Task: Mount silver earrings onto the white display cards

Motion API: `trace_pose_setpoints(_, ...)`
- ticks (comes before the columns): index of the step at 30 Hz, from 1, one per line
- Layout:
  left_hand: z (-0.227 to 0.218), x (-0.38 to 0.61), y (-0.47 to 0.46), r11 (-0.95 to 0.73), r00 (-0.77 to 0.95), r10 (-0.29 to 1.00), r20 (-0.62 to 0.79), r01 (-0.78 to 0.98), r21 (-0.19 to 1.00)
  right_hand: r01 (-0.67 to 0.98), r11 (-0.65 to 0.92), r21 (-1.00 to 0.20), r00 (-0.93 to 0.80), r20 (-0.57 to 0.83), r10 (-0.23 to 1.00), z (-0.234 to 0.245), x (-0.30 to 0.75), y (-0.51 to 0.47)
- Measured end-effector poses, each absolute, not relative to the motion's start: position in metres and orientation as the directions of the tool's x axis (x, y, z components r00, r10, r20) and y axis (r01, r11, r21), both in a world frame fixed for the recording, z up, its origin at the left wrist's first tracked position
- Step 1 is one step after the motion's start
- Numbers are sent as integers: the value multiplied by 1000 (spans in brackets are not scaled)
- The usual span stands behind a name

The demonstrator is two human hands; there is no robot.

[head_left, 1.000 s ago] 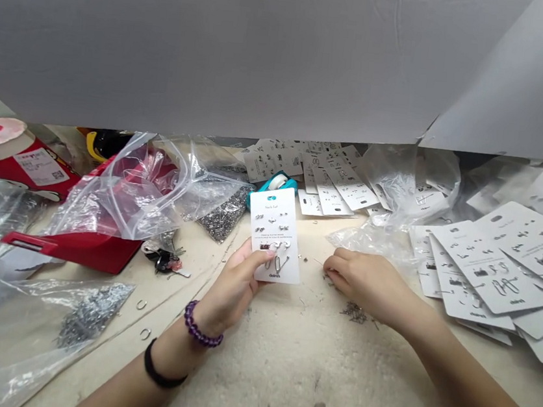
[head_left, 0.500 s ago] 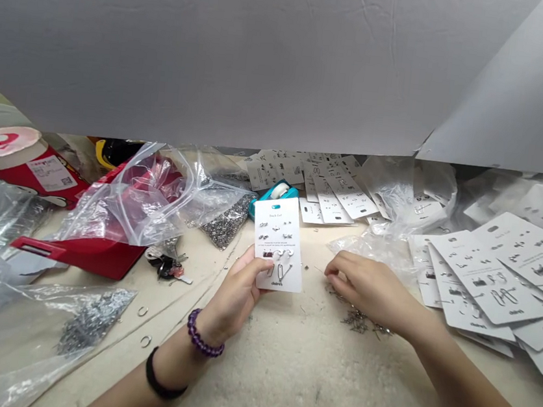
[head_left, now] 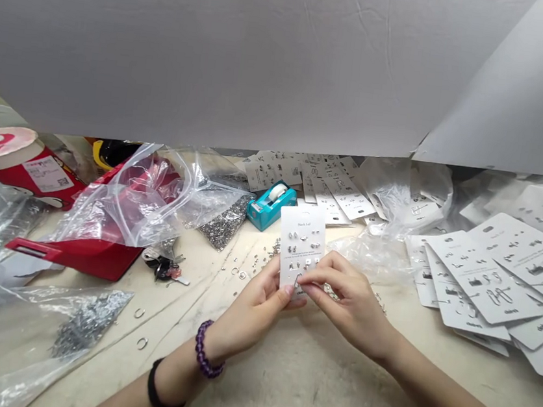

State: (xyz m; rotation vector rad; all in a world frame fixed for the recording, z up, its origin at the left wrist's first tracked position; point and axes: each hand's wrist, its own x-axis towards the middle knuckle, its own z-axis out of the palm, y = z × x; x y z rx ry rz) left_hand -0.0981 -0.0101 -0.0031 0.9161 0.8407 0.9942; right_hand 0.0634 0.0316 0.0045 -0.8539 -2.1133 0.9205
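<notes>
A white earring card (head_left: 303, 233) with several rows of small metal earrings is held upright in my left hand (head_left: 260, 300), the thumb across its lower left corner. At the card's lower right, my right hand (head_left: 353, 304) pinches with thumb and forefinger against the card's face, at a small hooped metal piece near the bottom. Whether the fingers hold that piece or another small part is too small to tell. Tiny metal parts (head_left: 273, 248) lie scattered on the table just behind the left hand.
Filled earring cards (head_left: 493, 281) fan out at the right, with more cards (head_left: 345, 195) at the back. A teal tape dispenser (head_left: 271, 207) stands behind the card. Leftward are a red dustpan-like tray (head_left: 98, 259), bags of metal parts (head_left: 91, 323), two rings (head_left: 140, 313) and a red cup (head_left: 44, 174).
My left hand has moved right with the card, uncovering the tape dispenser and scattered parts. My right hand has come left from the small metal heap to the card's lower part.
</notes>
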Motion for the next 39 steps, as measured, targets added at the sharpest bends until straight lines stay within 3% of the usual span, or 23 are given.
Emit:
trace_pose_setpoints(12, -6, -96, -12, 246, 332, 934, -132, -328, 912, 343, 671, -657, -518, 464, 719, -2, 57, 28)
trace_pose_setpoints(18, -6, -94, -12, 246, 332, 935, -122, -362, 899, 486, 802, -346, -537, 606, 587, -12, 53, 24)
trace_pose_setpoints(20, -5, -93, -12, 246, 331, 936, -117, -382, 891, 519, 798, -305, -517, 632, 577, -13, 52, 24)
trace_pose_setpoints(26, -3, -97, -12, 301, 348, 924, -160, -400, 866, 327, 831, -449, -355, 757, 549, -5, 64, 25)
trace_pose_setpoints(30, -2, -103, -7, 315, 243, 941, -233, -388, 866, 345, 820, -457, -186, 823, 537, -6, 72, 32)
trace_pose_setpoints(34, 4, -111, -1, 270, 101, 963, -251, -369, 889, 395, 762, -513, -145, 784, 603, -13, 72, 46)
trace_pose_setpoints(39, 14, -118, 5, 264, -10, 957, -290, -384, 885, 429, 685, -588, -283, 633, 721, -18, 69, 57)
